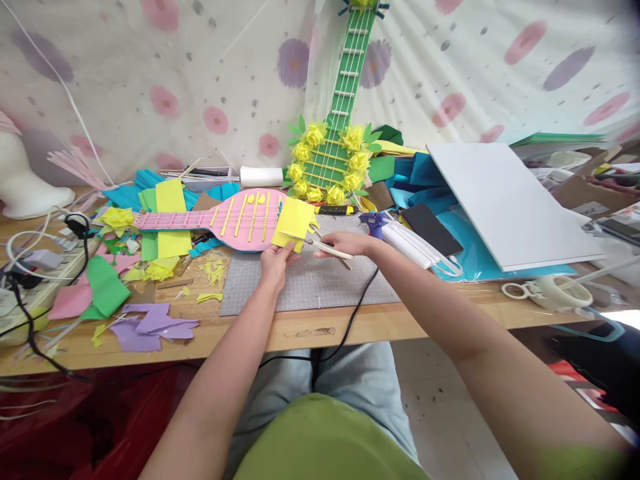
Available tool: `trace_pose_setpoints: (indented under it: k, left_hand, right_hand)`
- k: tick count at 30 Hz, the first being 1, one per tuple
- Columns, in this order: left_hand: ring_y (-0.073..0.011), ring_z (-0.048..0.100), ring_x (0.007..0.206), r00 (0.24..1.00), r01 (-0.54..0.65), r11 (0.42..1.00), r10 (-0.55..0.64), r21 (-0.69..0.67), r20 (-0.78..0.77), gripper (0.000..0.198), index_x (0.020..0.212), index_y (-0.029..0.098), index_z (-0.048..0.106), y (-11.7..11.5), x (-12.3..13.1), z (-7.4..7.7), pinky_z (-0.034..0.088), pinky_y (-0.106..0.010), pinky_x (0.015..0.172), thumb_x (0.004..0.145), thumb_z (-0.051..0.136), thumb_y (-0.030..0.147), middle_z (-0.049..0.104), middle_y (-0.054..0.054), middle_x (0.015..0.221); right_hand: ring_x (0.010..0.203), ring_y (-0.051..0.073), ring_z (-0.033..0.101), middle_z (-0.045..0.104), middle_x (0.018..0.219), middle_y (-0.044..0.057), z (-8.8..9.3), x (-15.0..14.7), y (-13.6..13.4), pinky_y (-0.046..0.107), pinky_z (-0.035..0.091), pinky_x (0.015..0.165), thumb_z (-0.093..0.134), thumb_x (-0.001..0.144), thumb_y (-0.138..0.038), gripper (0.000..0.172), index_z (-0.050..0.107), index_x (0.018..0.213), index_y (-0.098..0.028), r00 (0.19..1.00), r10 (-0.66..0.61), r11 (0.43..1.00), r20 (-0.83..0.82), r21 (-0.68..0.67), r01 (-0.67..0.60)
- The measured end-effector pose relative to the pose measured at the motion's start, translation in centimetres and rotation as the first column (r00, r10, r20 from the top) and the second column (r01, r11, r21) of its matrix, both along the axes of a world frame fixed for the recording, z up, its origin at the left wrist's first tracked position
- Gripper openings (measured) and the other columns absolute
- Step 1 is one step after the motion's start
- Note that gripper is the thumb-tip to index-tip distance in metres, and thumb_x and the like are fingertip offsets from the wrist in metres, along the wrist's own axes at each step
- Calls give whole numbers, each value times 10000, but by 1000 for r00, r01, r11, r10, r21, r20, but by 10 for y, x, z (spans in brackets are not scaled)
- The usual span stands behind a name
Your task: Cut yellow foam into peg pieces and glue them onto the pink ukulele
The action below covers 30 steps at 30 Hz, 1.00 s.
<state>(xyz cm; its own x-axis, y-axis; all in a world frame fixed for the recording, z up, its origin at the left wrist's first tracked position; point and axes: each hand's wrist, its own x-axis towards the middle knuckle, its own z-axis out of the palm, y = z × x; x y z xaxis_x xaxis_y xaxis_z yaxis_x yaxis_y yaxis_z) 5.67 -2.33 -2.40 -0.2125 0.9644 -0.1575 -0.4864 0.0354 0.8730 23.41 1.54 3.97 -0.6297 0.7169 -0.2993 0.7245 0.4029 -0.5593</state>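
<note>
1. Yellow paper (pixel 296 220) overlaps the pink guitar (pixel 244 230) in view, pinched in my left hand (pixel 275 264), thumb against fingers.
2. My right hand (pixel 344 244) clamps scissors (pixel 332 251), blades at the paper.
3. Behind, a tray (pixel 231 178) holds slim dark items (pixel 203 173).

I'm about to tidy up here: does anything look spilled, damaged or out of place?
Left of the grey cutting mat, loose yellow shreds litter the wooden table, and jagged purple scraps lie near its front edge, like unswept offcuts. A dark patch marks the table just in front of the mat; stain or wear, I can't tell.
</note>
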Motion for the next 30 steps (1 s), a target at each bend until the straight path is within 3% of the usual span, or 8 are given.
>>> trace_pose_setpoints:
  k: [13, 21, 30]
  left_hand:
    - [-162, 654, 718, 1000, -11, 1000, 11, -20, 20, 235, 828, 95, 620, -1, 1, 2, 539, -300, 670, 620, 699, 170, 674, -83, 807]
    - [-145, 647, 697, 1000, -20, 1000, 20, -7, 9, 255, 844, 95, 619, 1, -2, 1, 538, -272, 647, 618, 699, 180, 678, -74, 787]
    - [-92, 606, 593, 988, -149, 988, 150, -30, 40, 196, 776, 100, 612, 3, -7, 4, 520, -275, 665, 620, 700, 178, 654, -45, 749]
  right_hand:
    - [546, 85, 340, 375, 565, -40, -5, 0, 1, 220, 237, 515, 518, 586, -707, 547, 492, 650, -164, 997, -73, 997, -33, 2, 73]
    - [566, 85, 359, 417, 605, -30, 0, -12, 10, 222, 243, 521, 494, 610, -717, 563, 492, 672, -157, 999, 31, 997, 17, 73, -32]
    - [551, 92, 420, 504, 613, -6, 11, -33, 22, 231, 283, 511, 531, 585, -707, 559, 551, 679, -156, 999, 42, 999, 18, 32, -43]
